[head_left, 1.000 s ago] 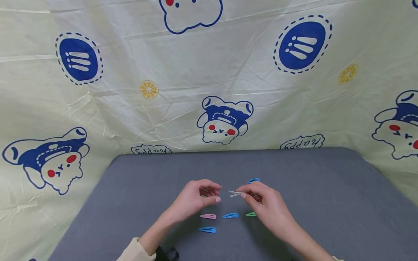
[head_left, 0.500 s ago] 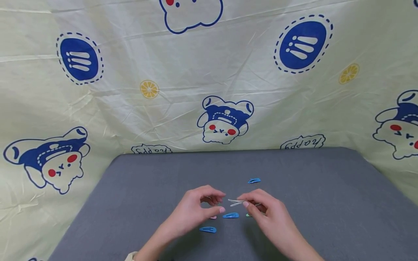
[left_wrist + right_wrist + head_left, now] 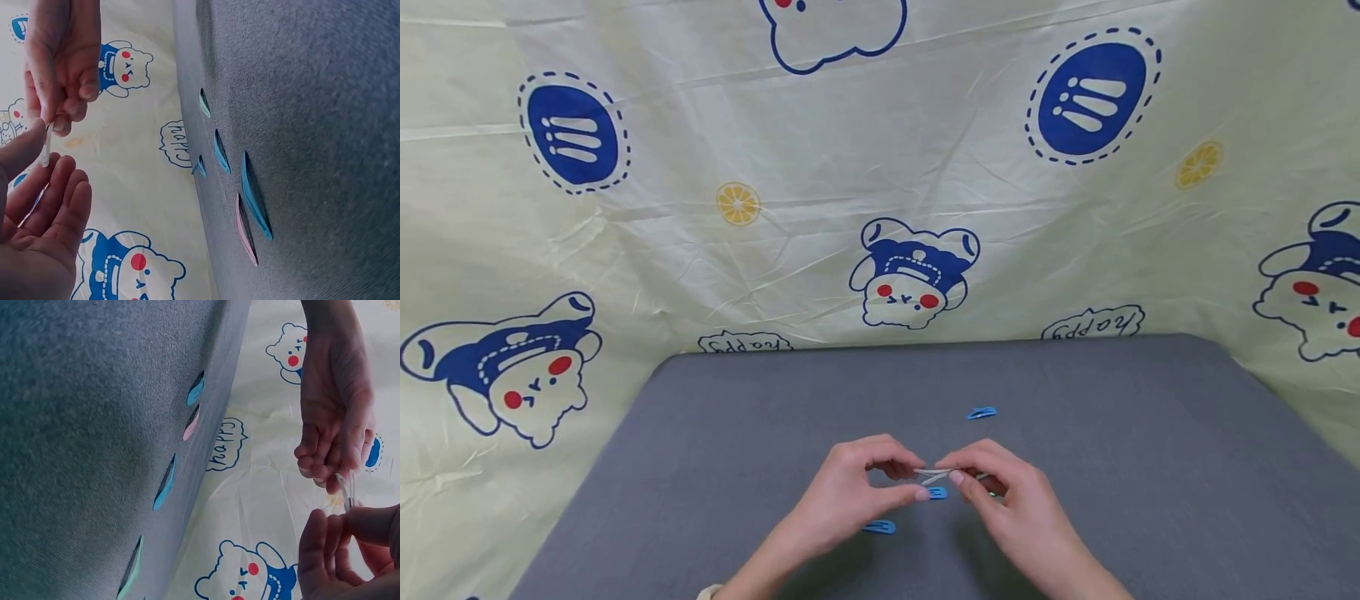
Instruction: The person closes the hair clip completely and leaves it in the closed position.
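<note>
A pale, whitish snap hair clip (image 3: 934, 475) is held in the air above the table, its two arms spread apart. My right hand (image 3: 1011, 500) pinches one end between thumb and fingertips. From the other side my left hand (image 3: 857, 492) reaches in, its thumb and forefinger apart at the clip's spread ends. The right wrist view shows the same clip (image 3: 347, 492) between both hands. Below lie a blue clip (image 3: 937, 493), partly behind the left thumb, and a second blue clip (image 3: 880, 527). A pink clip (image 3: 245, 231) is hidden by the left hand in the head view.
Further back on the grey-covered table (image 3: 737, 433) lies another blue clip (image 3: 982, 412). A green clip (image 3: 131, 569) lies beneath the right hand, nearly hidden in the head view. A patterned cloth (image 3: 820, 167) hangs behind the table.
Both hands have come down and closer together, bringing the whitish clip lower. The left thumb and forefinger now meet its spread ends. The left hand now covers the pink clip.
</note>
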A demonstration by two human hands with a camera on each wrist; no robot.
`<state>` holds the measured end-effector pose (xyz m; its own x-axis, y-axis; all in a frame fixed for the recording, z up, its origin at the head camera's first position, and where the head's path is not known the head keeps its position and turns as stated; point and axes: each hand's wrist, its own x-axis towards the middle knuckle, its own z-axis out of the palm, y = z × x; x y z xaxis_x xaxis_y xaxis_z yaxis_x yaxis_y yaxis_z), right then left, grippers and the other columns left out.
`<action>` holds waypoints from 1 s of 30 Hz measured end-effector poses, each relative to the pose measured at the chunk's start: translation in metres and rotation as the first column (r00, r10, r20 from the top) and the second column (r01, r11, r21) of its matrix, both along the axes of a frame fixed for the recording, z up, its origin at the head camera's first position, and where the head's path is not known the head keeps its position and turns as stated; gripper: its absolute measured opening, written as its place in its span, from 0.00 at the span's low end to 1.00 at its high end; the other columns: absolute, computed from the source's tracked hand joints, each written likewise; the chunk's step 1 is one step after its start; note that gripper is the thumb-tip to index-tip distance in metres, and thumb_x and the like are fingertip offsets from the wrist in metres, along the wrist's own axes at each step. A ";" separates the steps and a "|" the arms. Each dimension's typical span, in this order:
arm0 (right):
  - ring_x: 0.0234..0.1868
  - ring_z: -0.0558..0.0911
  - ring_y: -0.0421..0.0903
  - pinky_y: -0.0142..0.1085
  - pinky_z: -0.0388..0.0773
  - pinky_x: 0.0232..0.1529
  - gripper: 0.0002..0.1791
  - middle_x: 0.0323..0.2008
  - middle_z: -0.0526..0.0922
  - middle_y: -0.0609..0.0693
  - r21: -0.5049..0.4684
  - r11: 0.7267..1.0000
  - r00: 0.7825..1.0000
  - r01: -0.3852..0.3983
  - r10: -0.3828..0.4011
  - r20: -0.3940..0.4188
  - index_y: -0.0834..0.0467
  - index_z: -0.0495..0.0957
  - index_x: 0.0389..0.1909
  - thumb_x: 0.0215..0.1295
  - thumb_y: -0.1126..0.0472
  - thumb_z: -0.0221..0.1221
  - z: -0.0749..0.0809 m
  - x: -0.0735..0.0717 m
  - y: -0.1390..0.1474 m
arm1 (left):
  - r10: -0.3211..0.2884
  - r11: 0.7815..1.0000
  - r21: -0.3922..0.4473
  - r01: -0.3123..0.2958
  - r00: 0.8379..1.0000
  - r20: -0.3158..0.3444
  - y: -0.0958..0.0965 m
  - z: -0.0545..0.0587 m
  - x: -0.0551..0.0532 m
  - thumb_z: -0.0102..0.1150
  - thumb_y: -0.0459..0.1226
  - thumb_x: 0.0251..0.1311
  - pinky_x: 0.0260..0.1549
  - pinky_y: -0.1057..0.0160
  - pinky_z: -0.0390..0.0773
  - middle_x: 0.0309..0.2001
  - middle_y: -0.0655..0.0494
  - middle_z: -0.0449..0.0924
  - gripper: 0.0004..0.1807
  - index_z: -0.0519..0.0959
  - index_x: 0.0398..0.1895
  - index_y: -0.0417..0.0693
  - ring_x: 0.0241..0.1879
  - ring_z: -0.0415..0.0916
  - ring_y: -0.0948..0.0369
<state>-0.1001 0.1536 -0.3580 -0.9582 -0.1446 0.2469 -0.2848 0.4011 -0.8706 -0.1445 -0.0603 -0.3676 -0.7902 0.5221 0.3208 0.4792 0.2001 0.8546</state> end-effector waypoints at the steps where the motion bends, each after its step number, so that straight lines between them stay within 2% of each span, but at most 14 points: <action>1: 0.42 0.79 0.41 0.37 0.79 0.44 0.10 0.39 0.81 0.39 -0.013 1.000 1.000 -0.014 0.014 0.002 0.42 0.84 0.39 0.68 0.63 0.61 0.000 0.000 0.000 | -0.002 1.000 0.003 0.002 1.000 0.001 0.000 -0.001 0.000 0.72 0.40 0.55 0.43 0.58 0.79 0.35 0.62 0.83 0.08 0.86 0.39 0.56 0.38 0.78 0.62; 6: 0.43 0.80 0.43 0.37 0.79 0.44 0.08 0.40 0.81 0.40 -0.052 0.997 0.998 -0.064 0.063 -0.014 0.42 0.84 0.40 0.69 0.60 0.60 -0.001 0.001 0.000 | -0.032 0.999 0.045 0.031 0.999 0.026 0.002 -0.001 0.001 0.71 0.37 0.56 0.43 0.59 0.79 0.33 0.64 0.82 0.06 0.86 0.36 0.54 0.36 0.79 0.62; 11: 0.43 0.80 0.42 0.37 0.79 0.46 0.09 0.40 0.82 0.40 -0.048 0.997 0.998 -0.064 0.063 -0.021 0.41 0.84 0.40 0.68 0.61 0.61 -0.002 0.001 0.002 | -0.038 0.998 0.060 0.035 0.998 0.044 0.002 0.001 0.004 0.69 0.37 0.58 0.43 0.60 0.79 0.34 0.64 0.82 0.05 0.86 0.37 0.54 0.37 0.78 0.61; 15: 0.44 0.80 0.42 0.38 0.79 0.47 0.10 0.40 0.82 0.40 -0.049 0.996 0.998 -0.069 0.069 -0.007 0.40 0.84 0.40 0.68 0.61 0.61 -0.002 0.002 0.003 | -0.028 0.997 0.072 0.024 0.998 0.048 0.001 0.001 0.005 0.66 0.39 0.62 0.41 0.60 0.78 0.35 0.64 0.83 0.03 0.87 0.38 0.56 0.36 0.78 0.61; 18: 0.44 0.80 0.42 0.38 0.79 0.47 0.10 0.41 0.82 0.40 -0.042 0.996 0.997 -0.075 0.074 -0.026 0.40 0.85 0.41 0.68 0.60 0.61 -0.003 0.001 0.003 | -0.014 0.996 0.092 0.011 0.999 0.033 0.002 0.001 0.005 0.65 0.39 0.63 0.38 0.61 0.78 0.36 0.63 0.83 0.04 0.87 0.38 0.55 0.36 0.78 0.61; 24: 0.44 0.81 0.42 0.39 0.80 0.45 0.09 0.41 0.82 0.39 -0.045 0.995 0.995 -0.085 0.082 -0.053 0.39 0.85 0.42 0.67 0.58 0.62 -0.006 -0.001 0.005 | 0.048 0.992 0.118 -0.052 0.998 0.034 0.003 0.000 0.005 0.67 0.42 0.61 0.38 0.61 0.79 0.34 0.64 0.84 0.02 0.88 0.35 0.58 0.35 0.79 0.60; 27: 0.43 0.81 0.44 0.39 0.80 0.45 0.08 0.41 0.83 0.41 -0.093 0.991 0.995 -0.091 0.087 -0.051 0.43 0.86 0.41 0.66 0.58 0.63 -0.009 -0.002 0.005 | 0.069 0.991 0.110 -0.074 0.997 0.043 0.004 -0.001 0.005 0.68 0.43 0.60 0.36 0.61 0.79 0.32 0.65 0.84 0.03 0.88 0.33 0.58 0.33 0.78 0.60; 30: 0.42 0.81 0.46 0.39 0.80 0.43 0.05 0.39 0.83 0.45 -0.157 0.983 0.995 -0.097 0.090 -0.053 0.47 0.86 0.40 0.64 0.57 0.65 -0.013 -0.004 0.004 | 0.055 0.992 0.112 -0.061 0.997 0.050 0.005 -0.003 0.005 0.68 0.41 0.60 0.35 0.62 0.78 0.31 0.64 0.84 0.03 0.88 0.32 0.53 0.33 0.78 0.60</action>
<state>-0.1043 0.1581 -0.3710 -0.9295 -0.1888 0.3167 -0.3553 0.2285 -0.9064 -0.1395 -0.0552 -0.3707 -0.8336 0.4374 0.3373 0.4285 0.1268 0.8946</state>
